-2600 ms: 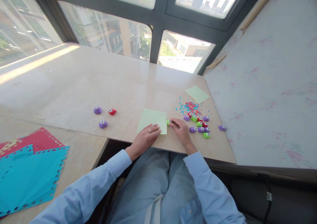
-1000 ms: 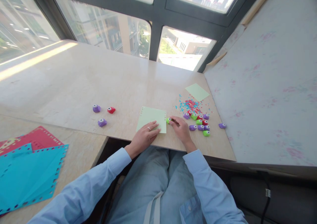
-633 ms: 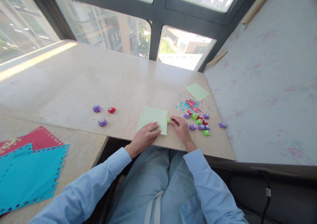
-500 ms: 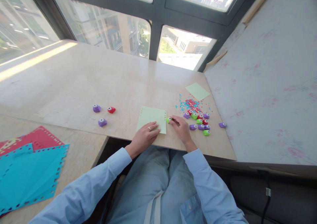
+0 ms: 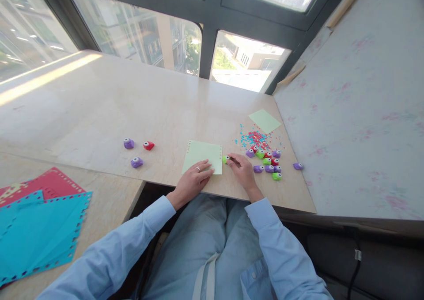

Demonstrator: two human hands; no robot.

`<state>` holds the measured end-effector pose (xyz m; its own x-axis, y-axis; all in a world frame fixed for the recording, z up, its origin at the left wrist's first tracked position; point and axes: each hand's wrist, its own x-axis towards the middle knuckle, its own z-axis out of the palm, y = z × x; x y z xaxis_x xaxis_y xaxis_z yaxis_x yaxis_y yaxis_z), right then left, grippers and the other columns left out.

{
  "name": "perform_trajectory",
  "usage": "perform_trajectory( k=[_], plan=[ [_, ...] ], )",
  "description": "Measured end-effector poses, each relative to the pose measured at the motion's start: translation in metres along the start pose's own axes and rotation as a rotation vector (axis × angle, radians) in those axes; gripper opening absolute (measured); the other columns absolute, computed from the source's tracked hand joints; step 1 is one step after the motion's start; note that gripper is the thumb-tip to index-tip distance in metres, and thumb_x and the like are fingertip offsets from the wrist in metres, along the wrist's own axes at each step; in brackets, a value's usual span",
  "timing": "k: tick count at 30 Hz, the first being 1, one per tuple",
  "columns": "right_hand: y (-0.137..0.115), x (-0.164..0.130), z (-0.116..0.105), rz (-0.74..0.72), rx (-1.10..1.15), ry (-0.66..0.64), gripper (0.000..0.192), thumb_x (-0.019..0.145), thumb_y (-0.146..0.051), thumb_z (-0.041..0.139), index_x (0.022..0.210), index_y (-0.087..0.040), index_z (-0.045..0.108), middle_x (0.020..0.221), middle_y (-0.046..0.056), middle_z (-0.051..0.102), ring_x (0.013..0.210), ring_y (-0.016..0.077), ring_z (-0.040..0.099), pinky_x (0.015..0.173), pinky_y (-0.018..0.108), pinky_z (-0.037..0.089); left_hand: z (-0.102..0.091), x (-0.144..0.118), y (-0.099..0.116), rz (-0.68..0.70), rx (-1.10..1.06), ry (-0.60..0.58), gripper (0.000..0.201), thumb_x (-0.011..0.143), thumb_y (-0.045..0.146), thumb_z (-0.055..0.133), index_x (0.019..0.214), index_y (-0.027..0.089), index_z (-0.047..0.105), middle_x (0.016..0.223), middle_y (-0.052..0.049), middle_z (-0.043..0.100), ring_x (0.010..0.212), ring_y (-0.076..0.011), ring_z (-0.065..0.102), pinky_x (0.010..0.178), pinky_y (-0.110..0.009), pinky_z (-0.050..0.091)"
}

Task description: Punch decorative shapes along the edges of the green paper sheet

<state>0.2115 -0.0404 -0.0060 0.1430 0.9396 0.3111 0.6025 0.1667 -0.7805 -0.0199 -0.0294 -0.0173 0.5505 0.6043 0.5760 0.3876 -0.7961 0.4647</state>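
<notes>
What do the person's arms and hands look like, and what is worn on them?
Both arms are covered by long light blue shirt sleeves with plain cuffs that end at the wrists. The left hand is bare except for a thin silver-coloured ring on one finger. The right hand is bare, with no ring, watch or glove visible. No markings show on the sleeves.

Beige stone table point(image 5: 99, 101): green sheet point(image 5: 202, 155), small punches point(image 5: 266, 161), confetti point(image 5: 253, 137), teal sheets point(image 5: 36, 233).
</notes>
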Motion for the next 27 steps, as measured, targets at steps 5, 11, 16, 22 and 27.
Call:
perform_trajectory(
  k=[5, 11, 16, 22, 27],
  plan=[
    [0.0001, -0.0002, -0.0001, -0.011, -0.007, -0.006, 0.026, 0.09, -0.038, 0.062, 0.107, -0.023, 0.074, 0.106, 0.009, 0.075, 0.098, 0.0252, 0.068, 0.089, 0.042, 0.054, -0.0001, 0.0003, -0.0006, 0.02, -0.01, -0.018, 0.022, 0.096, 0.017, 0.056, 0.112, 0.016, 0.071, 0.118, -0.014, 0.072, 0.125, -0.0284, 0.061, 0.099, -0.048, 0.057],
    [0.0001, -0.0005, 0.0003, -0.006, -0.012, -0.004, 0.026, 0.089, -0.04, 0.062, 0.106, -0.024, 0.074, 0.107, 0.009, 0.075, 0.098, 0.0253, 0.068, 0.089, 0.043, 0.054, -0.0007, 0.0009, 0.0002, 0.0, -0.047, -0.018, 0.023, 0.098, 0.018, 0.054, 0.114, 0.018, 0.071, 0.119, -0.014, 0.071, 0.126, -0.0269, 0.06, 0.099, -0.048, 0.057],
    [-0.0023, -0.0001, -0.0003, -0.002, 0.0, -0.004, 0.027, 0.089, -0.041, 0.062, 0.106, -0.023, 0.074, 0.106, 0.009, 0.076, 0.099, 0.0258, 0.068, 0.089, 0.043, 0.054, -0.0027, 0.0015, 0.001, -0.038, -0.073, -0.005, 0.025, 0.099, 0.02, 0.051, 0.115, 0.019, 0.071, 0.121, -0.014, 0.071, 0.126, -0.0255, 0.061, 0.099, -0.047, 0.057],
    [-0.0032, -0.0002, -0.0009, 0.007, 0.001, -0.011, 0.027, 0.09, -0.042, 0.062, 0.106, -0.024, 0.074, 0.106, 0.009, 0.075, 0.099, 0.0256, 0.068, 0.09, 0.043, 0.054, -0.0021, 0.0001, 0.0001, -0.026, -0.065, -0.022, 0.025, 0.099, 0.021, 0.052, 0.116, 0.02, 0.07, 0.123, -0.013, 0.07, 0.127, -0.0249, 0.06, 0.099, -0.047, 0.057],
    [-0.0029, -0.0003, -0.0007, 0.008, 0.001, -0.01, 0.027, 0.089, -0.041, 0.063, 0.105, -0.022, 0.074, 0.106, 0.01, 0.075, 0.099, 0.0256, 0.068, 0.091, 0.043, 0.053, 0.0001, -0.0013, -0.0019, 0.005, -0.036, -0.042, 0.023, 0.098, 0.019, 0.053, 0.114, 0.02, 0.07, 0.122, -0.011, 0.07, 0.128, -0.0247, 0.058, 0.1, -0.046, 0.056]
  ],
)
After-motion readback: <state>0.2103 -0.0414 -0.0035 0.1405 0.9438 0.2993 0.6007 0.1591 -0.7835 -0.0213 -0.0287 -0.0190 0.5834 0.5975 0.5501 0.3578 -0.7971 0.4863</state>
